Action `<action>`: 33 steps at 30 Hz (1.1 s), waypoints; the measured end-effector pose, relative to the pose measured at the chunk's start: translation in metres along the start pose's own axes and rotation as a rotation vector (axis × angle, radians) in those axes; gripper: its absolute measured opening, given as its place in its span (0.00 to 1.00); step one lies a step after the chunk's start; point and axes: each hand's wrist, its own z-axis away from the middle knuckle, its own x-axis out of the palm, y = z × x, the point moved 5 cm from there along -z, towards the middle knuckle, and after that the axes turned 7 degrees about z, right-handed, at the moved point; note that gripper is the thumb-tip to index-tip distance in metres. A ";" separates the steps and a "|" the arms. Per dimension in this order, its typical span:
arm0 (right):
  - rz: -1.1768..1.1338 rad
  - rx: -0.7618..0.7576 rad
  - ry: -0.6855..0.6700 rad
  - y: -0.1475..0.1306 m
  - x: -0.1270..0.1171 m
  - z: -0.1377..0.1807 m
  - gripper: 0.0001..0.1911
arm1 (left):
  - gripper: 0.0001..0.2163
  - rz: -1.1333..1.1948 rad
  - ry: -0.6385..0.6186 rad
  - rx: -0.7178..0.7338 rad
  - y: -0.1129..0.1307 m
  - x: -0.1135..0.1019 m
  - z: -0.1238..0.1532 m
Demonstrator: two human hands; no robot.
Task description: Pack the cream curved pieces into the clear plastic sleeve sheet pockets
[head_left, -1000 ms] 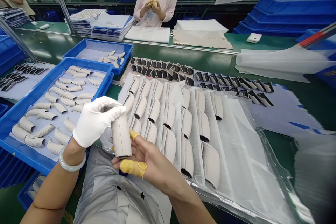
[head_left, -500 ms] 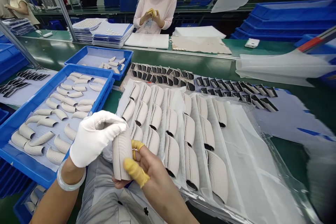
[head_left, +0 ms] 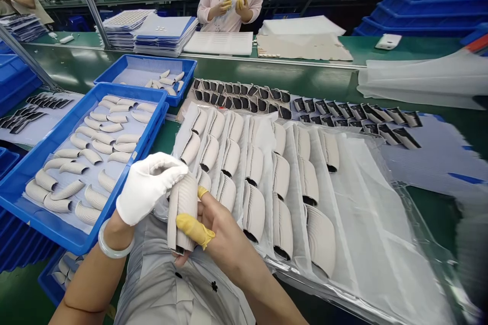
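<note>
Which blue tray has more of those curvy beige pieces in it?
The near blue tray, beside the left hand. It holds many ribbed pieces; the far blue tray holds only a few.

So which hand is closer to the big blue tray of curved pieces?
Left. The gloved left hand sits just beside the tray's near edge; the right hand is farther away, behind the held ribbed piece.

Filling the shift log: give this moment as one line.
left hand: gloved, on ribbed beige part top | right hand: holds part | left: blue tray | ahead: bagged parts
</note>
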 end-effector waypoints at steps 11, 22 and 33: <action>0.186 0.010 -0.045 -0.002 -0.004 -0.001 0.21 | 0.03 -0.230 -0.176 0.065 0.018 -0.002 0.001; 0.259 -0.200 0.059 0.003 0.001 0.014 0.29 | 0.07 0.183 0.050 0.072 -0.015 -0.014 -0.005; 0.229 -0.255 0.135 -0.003 0.002 0.014 0.19 | 0.15 0.440 0.069 -0.001 -0.029 -0.001 -0.005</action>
